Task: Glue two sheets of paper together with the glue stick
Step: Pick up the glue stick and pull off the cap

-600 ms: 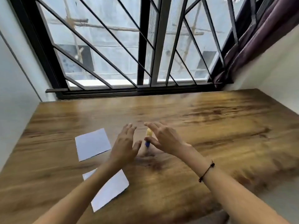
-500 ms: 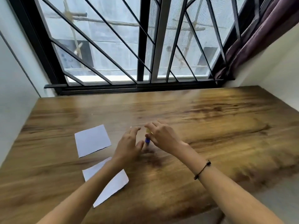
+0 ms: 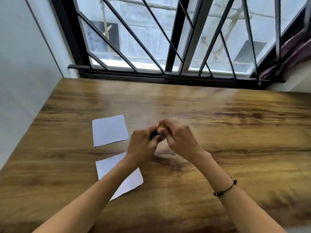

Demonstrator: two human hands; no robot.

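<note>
Head view: glue stick gripped by left hand, cap pinched by right hand; cap should be pulled straight off toward 2 o'clock, over the desk.

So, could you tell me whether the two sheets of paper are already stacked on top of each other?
No, the far sheet and the near sheet lie apart on the wooden table, with bare wood between them.
</note>
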